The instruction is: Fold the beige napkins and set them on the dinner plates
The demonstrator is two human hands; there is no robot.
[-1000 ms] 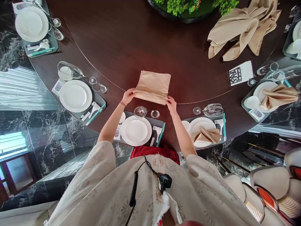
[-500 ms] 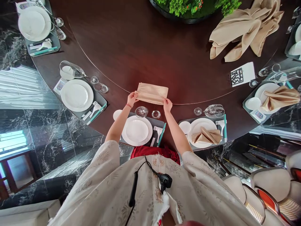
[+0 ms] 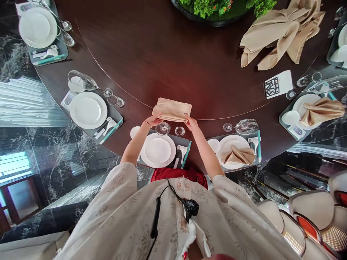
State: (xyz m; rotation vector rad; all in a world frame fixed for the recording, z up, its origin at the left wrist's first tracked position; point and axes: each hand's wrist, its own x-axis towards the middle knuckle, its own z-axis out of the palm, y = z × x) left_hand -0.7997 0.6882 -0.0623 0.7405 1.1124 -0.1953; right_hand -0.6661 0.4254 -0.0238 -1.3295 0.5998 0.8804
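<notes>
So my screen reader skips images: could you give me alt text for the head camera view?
Both hands, left hand and right hand, hold a folded beige napkin on a dark round table, just beyond a white plate and two glasses.

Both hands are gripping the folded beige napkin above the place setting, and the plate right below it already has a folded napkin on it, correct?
Not quite. In the head view both hands, left hand and right hand, do grip the folded napkin, but the plate below it is bare.
</notes>
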